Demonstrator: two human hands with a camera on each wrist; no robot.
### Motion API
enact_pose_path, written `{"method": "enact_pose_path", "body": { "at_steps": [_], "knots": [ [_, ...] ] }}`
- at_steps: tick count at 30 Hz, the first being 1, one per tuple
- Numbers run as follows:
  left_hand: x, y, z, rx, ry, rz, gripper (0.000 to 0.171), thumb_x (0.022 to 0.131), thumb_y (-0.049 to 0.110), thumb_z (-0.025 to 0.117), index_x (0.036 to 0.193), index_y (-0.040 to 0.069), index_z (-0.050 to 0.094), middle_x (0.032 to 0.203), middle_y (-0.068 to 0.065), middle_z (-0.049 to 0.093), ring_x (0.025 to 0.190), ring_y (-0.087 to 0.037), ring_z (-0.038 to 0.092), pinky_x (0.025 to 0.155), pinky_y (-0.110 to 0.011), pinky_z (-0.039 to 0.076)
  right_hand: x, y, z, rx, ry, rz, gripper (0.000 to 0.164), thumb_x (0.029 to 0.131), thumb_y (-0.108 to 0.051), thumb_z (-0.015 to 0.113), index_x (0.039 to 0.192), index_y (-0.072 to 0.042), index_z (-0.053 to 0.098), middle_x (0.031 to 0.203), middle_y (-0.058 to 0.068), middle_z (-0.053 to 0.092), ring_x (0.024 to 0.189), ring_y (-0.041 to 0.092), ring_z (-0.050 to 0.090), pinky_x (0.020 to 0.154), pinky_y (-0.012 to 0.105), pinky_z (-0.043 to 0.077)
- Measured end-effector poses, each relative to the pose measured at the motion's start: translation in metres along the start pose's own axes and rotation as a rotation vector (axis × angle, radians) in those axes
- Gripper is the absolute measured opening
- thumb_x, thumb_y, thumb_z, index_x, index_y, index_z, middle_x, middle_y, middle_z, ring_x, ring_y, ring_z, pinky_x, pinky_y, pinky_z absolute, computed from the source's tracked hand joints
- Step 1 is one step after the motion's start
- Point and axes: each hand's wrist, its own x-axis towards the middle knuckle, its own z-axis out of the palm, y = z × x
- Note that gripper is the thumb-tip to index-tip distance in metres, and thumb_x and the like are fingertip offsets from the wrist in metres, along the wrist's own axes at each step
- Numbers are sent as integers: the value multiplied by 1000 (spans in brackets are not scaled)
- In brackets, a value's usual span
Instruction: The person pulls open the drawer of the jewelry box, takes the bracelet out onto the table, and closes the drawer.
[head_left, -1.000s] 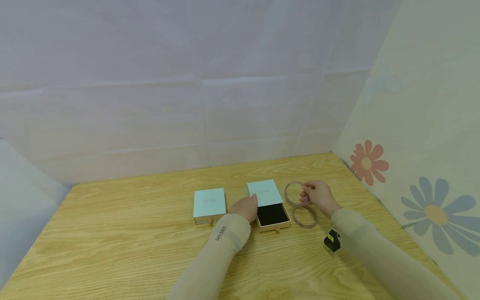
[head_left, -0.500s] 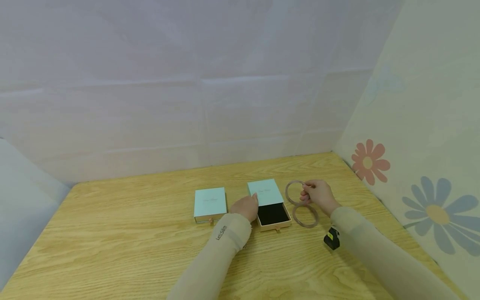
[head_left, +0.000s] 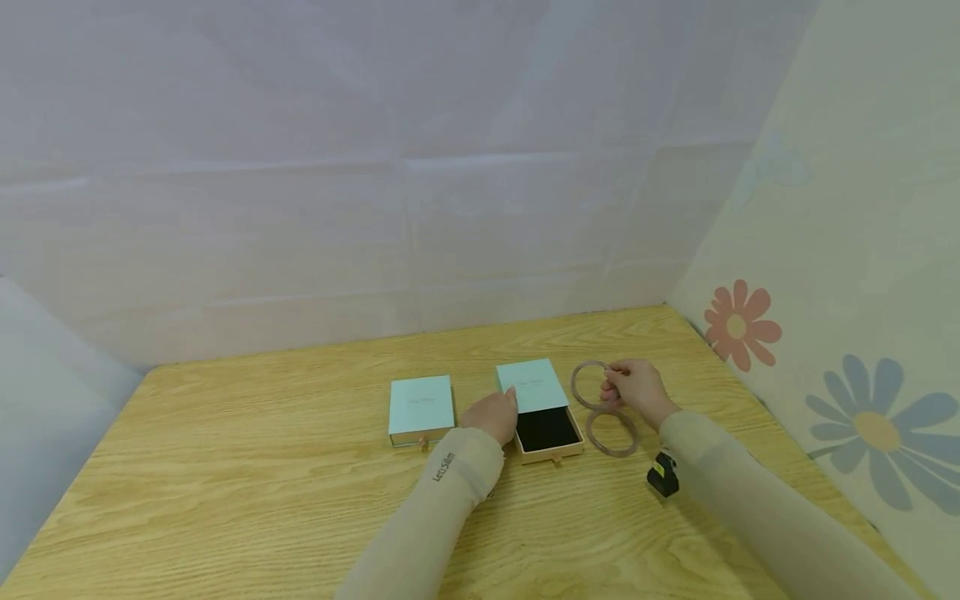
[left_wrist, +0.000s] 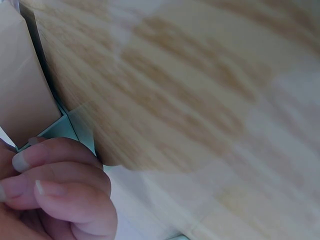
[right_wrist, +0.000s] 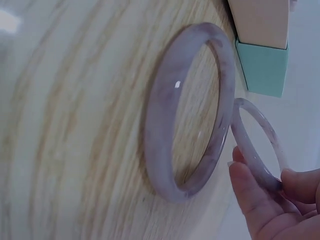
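Note:
An open mint-green drawer-style jewelry box lies on the table, its black-lined drawer pulled out toward me. My left hand holds the box's left side, thumb at the top edge. In the left wrist view its curled fingers are at a mint corner. My right hand pinches a translucent mauve bangle between thumb and fingers, just right of the box. A second, similar bangle lies flat on the wood, nearer to me than the held one.
A closed mint box with a small pull tab sits left of my left hand. The wooden table meets a pale draped backdrop behind and a flower-printed panel on the right. A black device hangs at my right wrist.

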Motion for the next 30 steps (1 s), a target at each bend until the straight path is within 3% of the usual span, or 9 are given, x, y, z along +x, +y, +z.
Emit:
{"method": "enact_pose_path", "body": {
  "at_steps": [5, 13, 21, 26, 30],
  "knots": [
    [1, 0, 1, -3, 6, 1, 66, 108, 38, 24, 55, 8, 47, 51, -5, 41, 47, -17, 41, 46, -30, 39, 6, 2, -1, -21, -14, 21, 36, 104, -3, 42, 130, 23, 42, 93, 24, 63, 73, 18, 66, 68, 32, 56],
    [0, 0, 0, 1, 7, 2, 66, 108, 39, 23, 55, 8, 47, 50, -4, 39, 46, -17, 39, 44, -29, 36, 15, 7, -4, -215, 11, -1, 31, 102, -4, 45, 118, 21, 53, 86, 20, 67, 69, 18, 64, 62, 29, 53],
    [-2, 1, -1, 7, -5, 4, 67, 108, 39, 21, 53, 9, 44, 49, -3, 34, 43, -15, 34, 42, -27, 31, 20, 11, -6, -365, 14, -63, 28, 99, -4, 48, 109, 19, 60, 107, 32, 62, 83, 30, 61, 63, 29, 50],
    [-1, 1, 0, 20, -18, 9, 68, 109, 38, 19, 52, 9, 43, 48, -2, 31, 42, -15, 30, 42, -26, 28, 27, 19, -6, -371, 2, -74, 27, 96, -5, 50, 103, 18, 63, 91, 24, 66, 69, 21, 60, 59, 28, 50],
    [-1, 2, -1, 13, -23, 5, 67, 109, 38, 19, 53, 9, 42, 48, -2, 31, 43, -15, 31, 42, -26, 28, 32, 23, -5, -374, 6, -55, 26, 95, -5, 52, 100, 17, 64, 85, 20, 67, 67, 19, 59, 58, 28, 50]
  ]
}}
